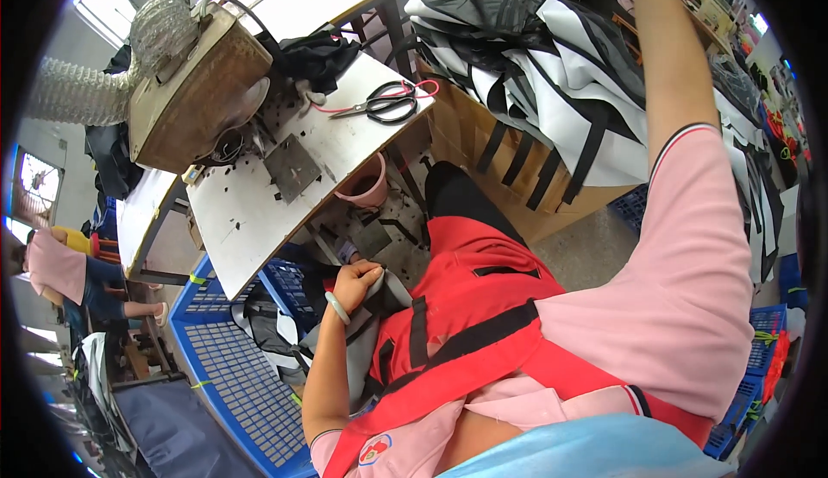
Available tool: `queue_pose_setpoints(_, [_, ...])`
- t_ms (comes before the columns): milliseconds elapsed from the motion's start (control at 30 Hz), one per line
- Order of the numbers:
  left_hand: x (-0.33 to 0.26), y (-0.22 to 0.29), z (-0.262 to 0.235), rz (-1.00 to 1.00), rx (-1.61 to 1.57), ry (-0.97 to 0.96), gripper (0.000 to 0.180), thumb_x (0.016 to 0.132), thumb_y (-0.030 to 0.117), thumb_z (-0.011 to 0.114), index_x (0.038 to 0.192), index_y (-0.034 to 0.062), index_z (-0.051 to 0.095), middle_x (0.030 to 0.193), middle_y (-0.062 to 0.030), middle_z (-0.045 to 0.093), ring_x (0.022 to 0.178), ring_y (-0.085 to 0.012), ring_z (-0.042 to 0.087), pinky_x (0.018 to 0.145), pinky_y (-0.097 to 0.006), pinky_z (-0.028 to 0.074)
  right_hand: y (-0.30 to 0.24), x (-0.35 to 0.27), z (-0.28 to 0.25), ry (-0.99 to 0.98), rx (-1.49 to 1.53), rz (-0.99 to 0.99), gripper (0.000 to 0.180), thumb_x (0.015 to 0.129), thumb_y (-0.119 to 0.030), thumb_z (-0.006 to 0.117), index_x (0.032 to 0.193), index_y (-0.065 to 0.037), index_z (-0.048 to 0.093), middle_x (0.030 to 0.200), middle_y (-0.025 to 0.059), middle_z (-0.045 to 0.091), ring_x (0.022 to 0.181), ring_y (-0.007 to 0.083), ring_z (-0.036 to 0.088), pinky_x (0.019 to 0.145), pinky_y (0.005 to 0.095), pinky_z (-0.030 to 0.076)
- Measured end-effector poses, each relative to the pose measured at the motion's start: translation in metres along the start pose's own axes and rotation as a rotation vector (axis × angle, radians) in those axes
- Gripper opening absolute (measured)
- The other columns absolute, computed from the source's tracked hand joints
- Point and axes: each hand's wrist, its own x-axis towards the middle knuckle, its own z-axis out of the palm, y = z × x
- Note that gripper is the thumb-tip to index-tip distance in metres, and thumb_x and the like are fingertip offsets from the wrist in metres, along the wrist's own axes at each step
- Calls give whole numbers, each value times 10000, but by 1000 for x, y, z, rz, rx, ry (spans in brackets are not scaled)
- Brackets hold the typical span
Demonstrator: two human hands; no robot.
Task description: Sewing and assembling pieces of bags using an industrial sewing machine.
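My left hand [355, 286], with a pale bangle at the wrist, is low in front of me beside the red apron [483, 275]. Its fingers are closed on the edge of a grey fabric piece [392, 295], which hangs down at my left side. My right arm [677, 64] stretches far up and to the right, toward a heap of black, grey and white fabric pieces [569, 64]. The right hand itself lies beyond the picture's upper edge, so its fingers are hidden.
Black-handled scissors [390, 103] with a red cord lie on the white worktable [241, 245], beside a machine with a ducted metal hood [203, 90]. A blue crate [237, 383] holds fabric at left; below the table is a pink bucket [366, 186]. Another person [65, 275] stands far left.
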Motion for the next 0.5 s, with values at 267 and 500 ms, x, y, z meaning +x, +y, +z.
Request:
queue_pose_setpoints(267, [6,5,2,-33,40,-10,207,860,123,638,954,-59,666,834,-50,624,789,-135,559,728,-262,422,172,-194,-86,-335,-284,581,316,745,26,685,1014,35,520,995,172,562,887,295,618,710,523,592])
queue_pose_setpoints(500, [-5,-6,2,-63,-3,45,211,864,131,637,948,-61,664,847,-50,630,798,-139,569,739,-263,428,143,-267,-56,-797,32,1277,138,839,-34,613,952,30,565,937,137,616,841,288,652,800,475,591])
